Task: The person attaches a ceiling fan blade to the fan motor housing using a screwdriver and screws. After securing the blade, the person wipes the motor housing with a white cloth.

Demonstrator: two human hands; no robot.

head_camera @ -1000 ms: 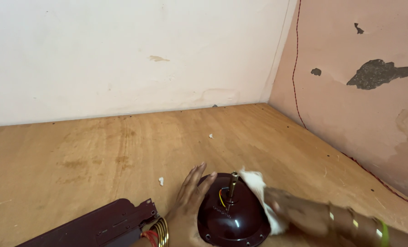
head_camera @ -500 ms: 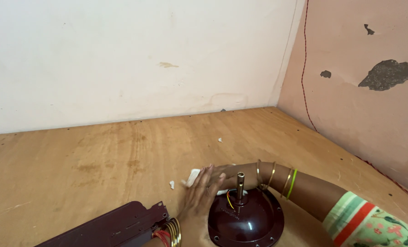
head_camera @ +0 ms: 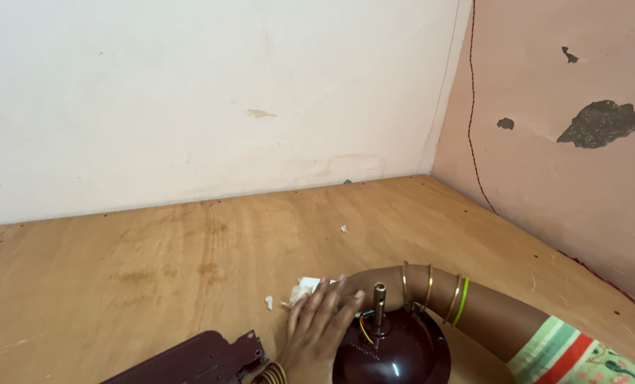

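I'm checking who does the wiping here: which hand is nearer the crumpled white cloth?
Right. The right hand curls round the dark maroon domed fan motor and meets the crumpled white cloth; the left hand lies flat just below it.

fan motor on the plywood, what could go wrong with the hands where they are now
1. The right hand reaches around the far side of the dark red fan motor with a white cloth, close to the upright metal shaft; the wrist or bangles could catch on it.
2. Loose yellow and red wires sit at the shaft base; wiping might snag them.
3. The left hand only rests against the housing, so it might slide.
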